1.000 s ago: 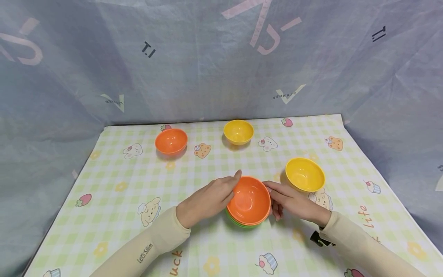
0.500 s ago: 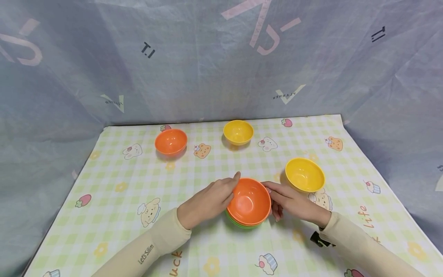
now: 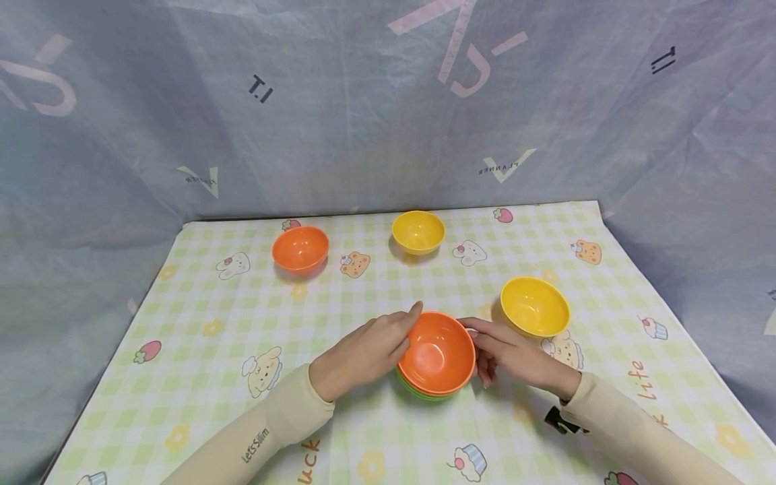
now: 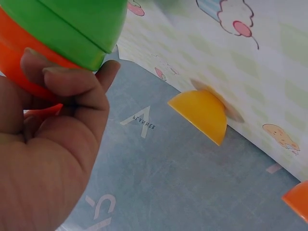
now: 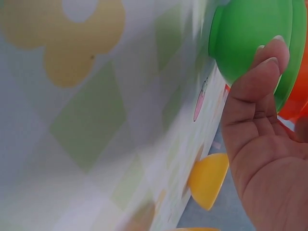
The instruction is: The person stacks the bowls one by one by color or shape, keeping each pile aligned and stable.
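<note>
Nested bowls stand between my hands in the head view, an orange bowl [image 3: 435, 353] on top and green bowls [image 3: 424, 395] beneath. My left hand [image 3: 366, 350] grips the left side, thumb at the rim. In the left wrist view its curled fingers [image 4: 72, 82] lie against the orange wall, just by the green bowl [image 4: 82, 31]. From the right, my right hand [image 3: 515, 350] holds the stack with its index finger along the orange rim. Its bent fingers [image 5: 260, 72] press on the green bowl [image 5: 255, 41] in the right wrist view.
Right of the stack, close to my right hand, sits a yellow bowl [image 3: 535, 306]. Another yellow bowl [image 3: 418, 232] is at the back middle, and an orange bowl [image 3: 300, 249] at the back left. A checked cloth [image 3: 200, 397] covers the table; a grey-blue curtain [image 3: 339, 135] hangs behind.
</note>
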`<state>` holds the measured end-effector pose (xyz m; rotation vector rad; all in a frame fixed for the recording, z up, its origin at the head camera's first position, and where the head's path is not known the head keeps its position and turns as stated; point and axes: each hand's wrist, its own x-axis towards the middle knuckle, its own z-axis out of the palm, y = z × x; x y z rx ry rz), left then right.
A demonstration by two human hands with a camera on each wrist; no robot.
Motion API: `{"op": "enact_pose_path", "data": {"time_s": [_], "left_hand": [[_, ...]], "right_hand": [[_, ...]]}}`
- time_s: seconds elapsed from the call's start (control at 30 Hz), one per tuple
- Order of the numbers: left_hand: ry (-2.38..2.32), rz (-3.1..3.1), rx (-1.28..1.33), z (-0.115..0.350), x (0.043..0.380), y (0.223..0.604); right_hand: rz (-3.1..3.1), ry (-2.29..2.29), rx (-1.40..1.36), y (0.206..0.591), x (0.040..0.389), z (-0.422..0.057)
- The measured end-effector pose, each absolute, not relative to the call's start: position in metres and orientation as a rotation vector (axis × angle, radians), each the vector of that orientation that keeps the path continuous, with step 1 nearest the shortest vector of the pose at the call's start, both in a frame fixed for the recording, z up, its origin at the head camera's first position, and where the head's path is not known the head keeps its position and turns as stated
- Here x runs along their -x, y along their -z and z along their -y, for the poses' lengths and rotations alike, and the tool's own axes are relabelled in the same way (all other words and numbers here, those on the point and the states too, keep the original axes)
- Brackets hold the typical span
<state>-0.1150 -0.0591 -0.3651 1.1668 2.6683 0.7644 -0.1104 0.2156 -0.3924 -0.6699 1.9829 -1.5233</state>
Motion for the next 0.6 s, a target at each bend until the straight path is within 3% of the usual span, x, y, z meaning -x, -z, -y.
{"op": "enact_pose_path", "data": {"time_s": [0.23, 0.6], "left_hand": [[-0.769, -2.679, -1.173, 0.0604, 0.1148, 0.3661], [-0.809, -2.663, -1.194, 0.0628, 0.1148, 0.3670]], "right_hand": [[-1.993, 1.507, 0.587, 0.3875, 0.1095, -0.2146], [-2.058, 1.503, 0.729, 0.3888, 0.1084, -0.2164]]}}
